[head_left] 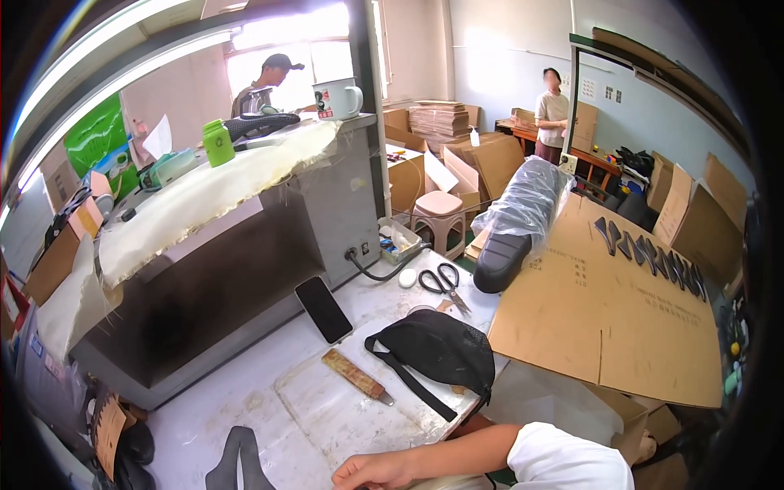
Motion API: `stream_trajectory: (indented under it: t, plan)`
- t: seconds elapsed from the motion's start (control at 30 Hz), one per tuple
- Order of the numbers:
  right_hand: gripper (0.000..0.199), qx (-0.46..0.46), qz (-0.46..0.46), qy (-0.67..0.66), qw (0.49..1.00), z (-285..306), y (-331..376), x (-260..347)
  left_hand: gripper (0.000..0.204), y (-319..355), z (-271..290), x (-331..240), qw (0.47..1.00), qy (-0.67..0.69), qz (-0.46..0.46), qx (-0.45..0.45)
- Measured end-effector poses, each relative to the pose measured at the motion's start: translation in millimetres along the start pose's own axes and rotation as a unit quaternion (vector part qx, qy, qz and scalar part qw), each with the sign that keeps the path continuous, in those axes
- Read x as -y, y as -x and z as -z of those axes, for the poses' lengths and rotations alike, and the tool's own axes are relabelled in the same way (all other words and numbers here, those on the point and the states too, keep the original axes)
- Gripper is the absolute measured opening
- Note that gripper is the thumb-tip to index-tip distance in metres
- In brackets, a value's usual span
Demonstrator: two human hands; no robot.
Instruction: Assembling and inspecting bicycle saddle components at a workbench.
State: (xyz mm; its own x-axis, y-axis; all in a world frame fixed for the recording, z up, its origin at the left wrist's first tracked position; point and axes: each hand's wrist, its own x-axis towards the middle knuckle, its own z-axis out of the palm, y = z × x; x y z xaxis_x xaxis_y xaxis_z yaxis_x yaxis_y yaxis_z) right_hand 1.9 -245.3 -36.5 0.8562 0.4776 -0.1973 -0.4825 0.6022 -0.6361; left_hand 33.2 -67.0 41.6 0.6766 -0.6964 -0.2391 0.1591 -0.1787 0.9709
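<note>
Below, one right hand [374,471] curled — its hold I cannot tell — one grey cutout [225,463], one knife [354,376]

right forearm [465,452] stretches leftward, nearly level; right hand [377,471] has curled fingers.

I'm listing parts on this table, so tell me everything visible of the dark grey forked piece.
The dark grey forked piece looks thin, flat and matt, perhaps fabric or soft sheet. From a narrow, blunt far end it widens into two arms with a slender gap between them; its near end is cut off by the picture's edge. It lies on the white tabletop, left of the right hand and visibly apart from it.
</note>
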Motion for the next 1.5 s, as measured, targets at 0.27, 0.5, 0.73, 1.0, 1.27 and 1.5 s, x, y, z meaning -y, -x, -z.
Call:
stream_trajectory:
  t: [0.27, 0.5, 0.73, 1.0, 1.27, 1.5]
  plan:
    - [0.028, -0.159, 0.297, 0.526, 0.781, -62, 34, 37, 0.016, -1, 6, 25, 0.988, 0.133, -0.021, -0.071]
    - [0.028, -0.188, 0.288, 0.314, 0.885, -37, 7, 4, 0.034, -24, 8, 39, 0.950, 0.303, -0.030, -0.069]
    - [0.024, -0.194, 0.224, 0.467, 0.833, -24, 19, 12, 0.020, -37, 10, 59, 0.923, 0.377, 0.018, -0.074]
    - [0.025, -0.200, 0.182, 0.254, 0.929, -9, 23, -12, 0.017, -38, 1, 61, 0.868, 0.491, 0.067, -0.011]
    - [0.024, -0.146, 0.088, 0.083, 0.982, -11, 30, -17, 0.015, -40, -4, 57, 0.883, 0.467, 0.031, -0.040]
    - [0.026, -0.027, 0.133, 0.309, 0.941, 7, 37, -18, 0.014, -38, 0, 58, 0.892, 0.449, 0.023, -0.055]
